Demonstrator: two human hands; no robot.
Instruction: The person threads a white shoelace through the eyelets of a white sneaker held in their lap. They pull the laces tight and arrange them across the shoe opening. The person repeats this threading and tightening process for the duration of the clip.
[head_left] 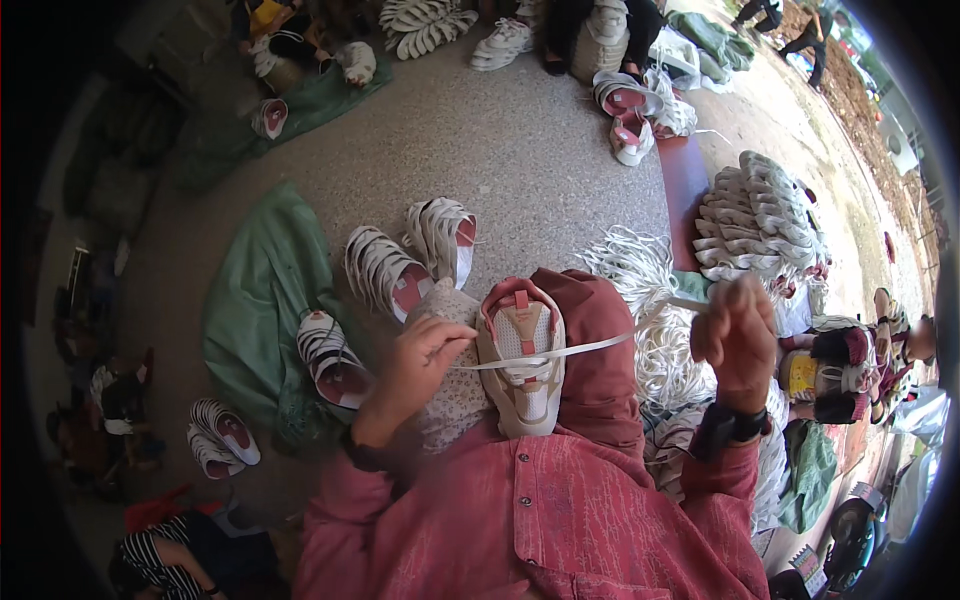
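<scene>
A beige and white sneaker point(519, 350) with a red lining rests on my lap, its toe toward my body. A flat white shoelace point(590, 346) runs across its upper, pulled out to both sides. My left hand point(425, 352), left of the shoe, pinches one end of the lace. Raised to the right, my right hand point(738, 332) is closed on the other end. Under the shoe and my left hand lies a patterned cloth point(447, 400) over my leg.
A pile of loose white laces point(650, 300) lies to my right. Beyond it stands a stack of nested shoe uppers point(755, 220). Left are more shoes point(385, 275) and a green sack point(265, 300). Other people sit around with shoes; a person point(600, 30) sits ahead.
</scene>
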